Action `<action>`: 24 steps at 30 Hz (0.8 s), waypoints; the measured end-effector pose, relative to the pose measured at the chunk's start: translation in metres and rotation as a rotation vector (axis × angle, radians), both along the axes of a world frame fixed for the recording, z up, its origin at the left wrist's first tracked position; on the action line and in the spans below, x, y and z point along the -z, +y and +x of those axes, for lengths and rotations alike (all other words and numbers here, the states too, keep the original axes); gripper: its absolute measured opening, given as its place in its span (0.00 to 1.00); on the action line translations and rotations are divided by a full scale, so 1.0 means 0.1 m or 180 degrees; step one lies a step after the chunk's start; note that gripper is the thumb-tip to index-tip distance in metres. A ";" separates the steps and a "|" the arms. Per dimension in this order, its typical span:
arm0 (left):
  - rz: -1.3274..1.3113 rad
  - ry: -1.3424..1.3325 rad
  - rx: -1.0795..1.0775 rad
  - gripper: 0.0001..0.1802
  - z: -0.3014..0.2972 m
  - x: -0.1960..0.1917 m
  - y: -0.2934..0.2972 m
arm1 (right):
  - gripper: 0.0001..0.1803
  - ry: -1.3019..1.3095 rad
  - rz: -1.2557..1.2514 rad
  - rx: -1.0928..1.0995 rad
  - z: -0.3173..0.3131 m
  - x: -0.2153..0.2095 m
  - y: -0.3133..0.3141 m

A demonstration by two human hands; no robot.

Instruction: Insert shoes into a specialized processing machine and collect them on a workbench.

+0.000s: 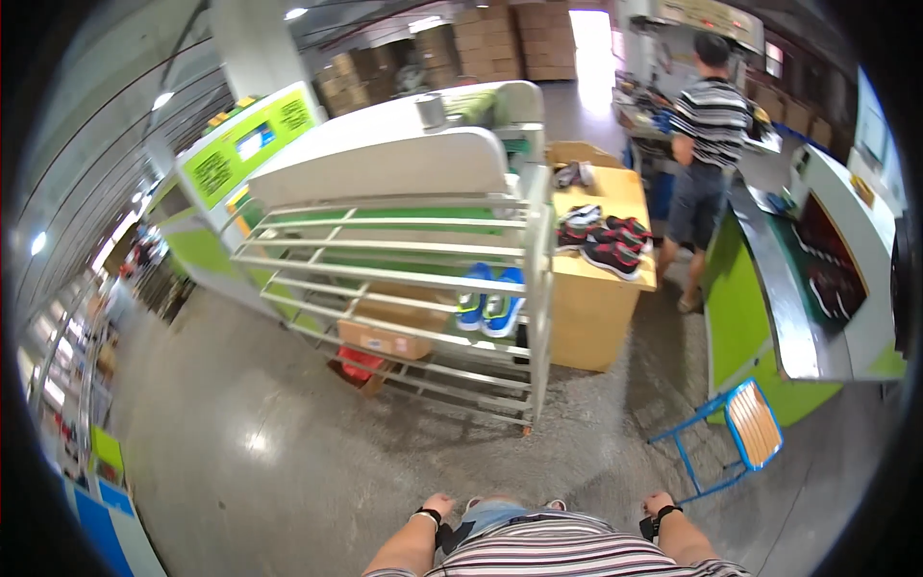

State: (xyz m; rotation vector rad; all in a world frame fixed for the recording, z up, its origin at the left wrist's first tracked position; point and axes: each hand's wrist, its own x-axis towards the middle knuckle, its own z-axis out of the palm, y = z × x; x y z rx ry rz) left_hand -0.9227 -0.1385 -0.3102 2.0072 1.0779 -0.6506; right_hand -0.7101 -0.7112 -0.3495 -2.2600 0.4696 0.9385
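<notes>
My left hand (438, 504) hangs low beside my body, its fingers curled in, and I see nothing in it. On the other side my right hand (658, 502) hangs in the same way, curled and holding nothing visible. A dark band circles each wrist. Closest to my right hand stands a blue-framed stool (754, 425) with a wooden slatted seat; the hand appears apart from it. Ahead of me is a pale metal rack (535, 327), with a pair of blue sports shoes (488, 300) on one of its shelves.
A cardboard box (386, 332) sits lower in the rack. Right of it, a yellow wooden table (591, 332) bears several dark shoes (615, 252). Another person (710, 125) stands beyond, facing away. A green-and-white machine (745, 308) with a belt holding shoes stands at right.
</notes>
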 end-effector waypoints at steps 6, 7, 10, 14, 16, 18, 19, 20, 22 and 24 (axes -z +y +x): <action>0.0158 -0.0306 0.0691 0.26 1.15 -0.26 -0.14 | 0.15 0.0127 -0.0903 -0.2478 -0.83 0.68 -0.55; 0.0041 -0.0252 0.0625 0.27 1.32 -0.35 -0.24 | 0.15 0.0461 -0.0510 -0.1232 -1.03 0.68 -0.48; -0.0050 -0.0090 0.0976 0.28 1.72 -0.32 -0.45 | 0.17 0.0742 -0.0384 -0.1101 -1.38 0.65 -0.54; -0.0005 0.0228 0.1624 0.30 2.17 -0.24 -0.62 | 0.21 0.0666 -0.0513 -0.1137 -1.51 0.15 -0.35; -0.0027 0.0236 0.1772 0.30 2.41 -0.19 -0.66 | 0.17 0.0560 -0.0861 -0.0196 -1.49 0.19 -0.34; 0.0010 0.0227 0.1900 0.29 2.69 -0.13 -0.71 | 0.16 0.0658 -0.0690 0.0111 -1.27 -0.10 -0.26; 0.0026 0.0189 0.1922 0.29 2.87 -0.10 -0.74 | 0.15 0.0738 -0.0514 0.0397 -1.12 -0.29 -0.24; 0.0024 0.0159 0.1966 0.29 3.06 -0.11 -0.80 | 0.15 0.0746 -0.0539 0.0442 -1.00 -0.31 -0.29; 0.0147 -0.0150 0.2031 0.27 3.39 -0.10 -0.92 | 0.16 0.0424 -0.0827 -0.2271 -0.67 -0.13 -0.46; -0.0300 -0.0205 0.1897 0.27 3.74 -0.18 -1.02 | 0.16 0.0141 -0.0876 -0.1757 -0.49 0.47 -0.77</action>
